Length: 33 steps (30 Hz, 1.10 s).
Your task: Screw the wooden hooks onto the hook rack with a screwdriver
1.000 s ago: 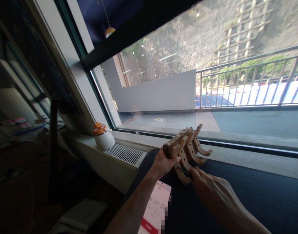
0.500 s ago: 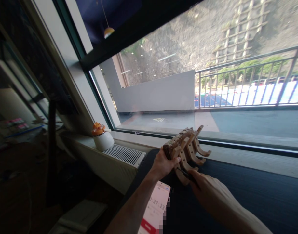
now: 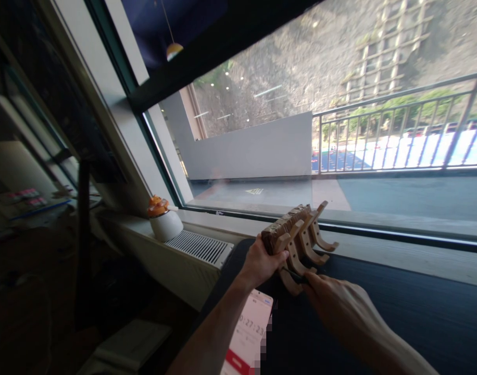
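Note:
A wooden rack (image 3: 297,242) with several curved hooks and small dark holes stands tilted on the dark table, its back piece rough and brown. My left hand (image 3: 262,264) is closed around its near left end, thumb on the nearest hook piece. Close to the lowest hook, my right hand (image 3: 324,291) is closed on the handle of a thin dark tool (image 3: 292,274), whose shaft points at the near hook piece; its tip is too small to make out. A phone (image 3: 249,328) showing a timer lies below my left hand, partly covered by my forearm.
The dark table (image 3: 398,297) meets a window sill and a large window behind the rack. To the left, a white pot with an orange top (image 3: 164,221) sits beside a white vent grille (image 3: 199,247). A pale box (image 3: 131,341) is low on the left.
My right hand has shifted slightly, its knuckles turned a little. My left hand and the rack have hardly moved.

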Available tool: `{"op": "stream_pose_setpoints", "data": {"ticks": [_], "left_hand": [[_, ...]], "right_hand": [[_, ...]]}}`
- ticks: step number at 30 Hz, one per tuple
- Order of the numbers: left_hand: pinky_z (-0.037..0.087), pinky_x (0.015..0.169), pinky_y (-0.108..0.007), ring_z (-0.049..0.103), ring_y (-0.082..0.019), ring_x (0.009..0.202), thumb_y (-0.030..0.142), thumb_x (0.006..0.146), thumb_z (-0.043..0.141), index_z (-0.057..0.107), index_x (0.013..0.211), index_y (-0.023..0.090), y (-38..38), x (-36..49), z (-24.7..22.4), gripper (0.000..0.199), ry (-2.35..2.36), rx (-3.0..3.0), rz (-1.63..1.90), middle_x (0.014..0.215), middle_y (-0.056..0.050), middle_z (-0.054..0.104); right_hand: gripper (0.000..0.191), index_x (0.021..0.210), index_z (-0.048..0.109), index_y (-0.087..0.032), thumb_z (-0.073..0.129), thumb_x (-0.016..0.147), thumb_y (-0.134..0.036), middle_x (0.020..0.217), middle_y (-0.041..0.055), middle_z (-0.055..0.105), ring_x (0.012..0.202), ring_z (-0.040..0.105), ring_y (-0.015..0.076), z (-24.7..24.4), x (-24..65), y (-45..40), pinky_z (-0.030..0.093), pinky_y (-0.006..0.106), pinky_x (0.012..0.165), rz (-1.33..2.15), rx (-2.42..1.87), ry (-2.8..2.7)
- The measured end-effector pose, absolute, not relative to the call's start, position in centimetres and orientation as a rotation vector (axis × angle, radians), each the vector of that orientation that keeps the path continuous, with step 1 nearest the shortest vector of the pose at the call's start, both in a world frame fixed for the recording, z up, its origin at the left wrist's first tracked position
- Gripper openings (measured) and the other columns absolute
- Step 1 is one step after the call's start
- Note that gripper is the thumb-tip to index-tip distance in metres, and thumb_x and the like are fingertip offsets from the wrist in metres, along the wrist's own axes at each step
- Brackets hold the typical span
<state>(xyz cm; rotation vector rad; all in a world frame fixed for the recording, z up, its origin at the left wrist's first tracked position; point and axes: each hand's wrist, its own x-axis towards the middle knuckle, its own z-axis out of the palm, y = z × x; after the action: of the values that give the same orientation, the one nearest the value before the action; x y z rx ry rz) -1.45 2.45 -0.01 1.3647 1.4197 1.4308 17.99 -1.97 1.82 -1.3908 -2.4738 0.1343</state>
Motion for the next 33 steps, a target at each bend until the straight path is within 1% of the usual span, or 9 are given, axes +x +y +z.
{"op": "stream_pose_setpoints", "data": {"ticks": [3, 8, 10, 12, 15, 18, 23, 26, 33], "left_hand": [[0.052, 0.092, -0.041, 0.067, -0.03, 0.103, 0.034, 0.062, 0.086, 0.063, 0.11, 0.019, 2.5, -1.5, -0.2, 0.055, 1.508, 1.486, 1.428, 0.106, -0.011, 0.072], [0.052, 0.09, -0.04, 0.068, -0.03, 0.101, 0.038, 0.065, 0.084, 0.062, 0.112, 0.019, 2.3, -1.4, -0.1, 0.056, 1.59, 1.566, 1.385, 0.106, -0.012, 0.072], [0.053, 0.089, -0.04, 0.068, -0.03, 0.1, 0.038, 0.065, 0.083, 0.062, 0.113, 0.019, 2.3, -1.4, -0.1, 0.056, 1.599, 1.567, 1.381, 0.105, -0.012, 0.072], [0.053, 0.088, -0.039, 0.068, -0.03, 0.1, 0.038, 0.065, 0.083, 0.061, 0.113, 0.019, 2.3, -1.4, -0.1, 0.056, 1.595, 1.562, 1.384, 0.105, -0.012, 0.073], [0.052, 0.089, -0.038, 0.068, -0.03, 0.099, 0.038, 0.064, 0.084, 0.062, 0.112, 0.02, 2.4, -1.4, -0.3, 0.055, 1.56, 1.537, 1.413, 0.105, -0.011, 0.073], [0.053, 0.088, -0.038, 0.068, -0.029, 0.098, 0.038, 0.065, 0.084, 0.062, 0.111, 0.02, 2.3, -1.5, -0.2, 0.054, 1.571, 1.54, 1.407, 0.104, -0.01, 0.073], [0.053, 0.087, -0.04, 0.069, -0.03, 0.098, 0.038, 0.065, 0.083, 0.061, 0.111, 0.019, 2.1, -1.5, 0.3, 0.054, 1.638, 1.578, 1.373, 0.102, -0.011, 0.073], [0.053, 0.086, -0.04, 0.069, -0.03, 0.098, 0.038, 0.066, 0.083, 0.061, 0.111, 0.019, 2.0, -1.4, 0.5, 0.054, 1.664, 1.589, 1.357, 0.102, -0.012, 0.073], [0.053, 0.089, -0.038, 0.068, -0.029, 0.101, 0.038, 0.068, 0.082, 0.06, 0.115, 0.018, 2.2, -1.3, 0.2, 0.056, 1.645, 1.62, 1.359, 0.106, -0.012, 0.073]], "right_hand": [[0.03, 0.088, 0.07, -0.021, 0.041, 0.097, -0.021, 0.079, 0.0074, 0.077, 0.075, 0.074, 0.0254, 2.0, 18.2, -1.6, 0.042, 0.028, 0.057, 0.304, -1.443, -2.431], [0.032, 0.09, 0.071, -0.022, 0.04, 0.097, -0.022, 0.083, 0.0049, 0.077, 0.08, 0.074, 0.0215, 1.9, 18.1, -1.5, 0.045, 0.026, 0.062, 0.431, -1.409, -2.41], [0.026, 0.103, 0.069, -0.02, 0.045, 0.092, -0.015, 0.091, 0.0075, 0.076, 0.079, 0.074, 0.0227, 1.9, 17.9, -1.9, 0.044, 0.027, 0.06, 0.335, -1.429, -2.408], [0.034, 0.111, 0.066, -0.018, 0.047, 0.085, -0.004, 0.096, 0.0089, 0.074, 0.072, 0.073, 0.0209, 2.1, 17.6, -2.5, 0.042, 0.026, 0.054, 0.119, -1.423, -2.443], [0.039, 0.099, 0.068, -0.017, 0.046, 0.078, 0.007, 0.09, 0.0072, 0.071, 0.066, 0.07, 0.0197, 2.4, 17.3, -3.1, 0.04, 0.026, 0.05, -0.204, -1.32, -2.512], [0.036, 0.09, 0.068, -0.018, 0.047, 0.077, 0.009, 0.081, 0.0058, 0.07, 0.071, 0.07, 0.022, 2.5, 17.4, -3.1, 0.042, 0.027, 0.054, -0.284, -1.254, -2.526], [0.023, 0.086, 0.067, -0.018, 0.047, 0.09, -0.008, 0.078, 0.0075, 0.074, 0.073, 0.073, 0.0245, 2.1, 17.7, -2.4, 0.041, 0.029, 0.058, 0.051, -1.4, -2.498], [0.024, 0.091, 0.069, -0.019, 0.046, 0.094, -0.021, 0.081, 0.01, 0.077, 0.077, 0.074, 0.0285, 2.0, 17.9, -1.9, 0.04, 0.03, 0.059, 0.265, -1.479, -2.432], [0.03, 0.084, 0.07, -0.023, 0.042, 0.096, -0.025, 0.081, 0.0021, 0.077, 0.078, 0.073, 0.0196, 1.7, 18.1, -1.1, 0.043, 0.024, 0.06, 0.501, -1.412, -2.393]]}}
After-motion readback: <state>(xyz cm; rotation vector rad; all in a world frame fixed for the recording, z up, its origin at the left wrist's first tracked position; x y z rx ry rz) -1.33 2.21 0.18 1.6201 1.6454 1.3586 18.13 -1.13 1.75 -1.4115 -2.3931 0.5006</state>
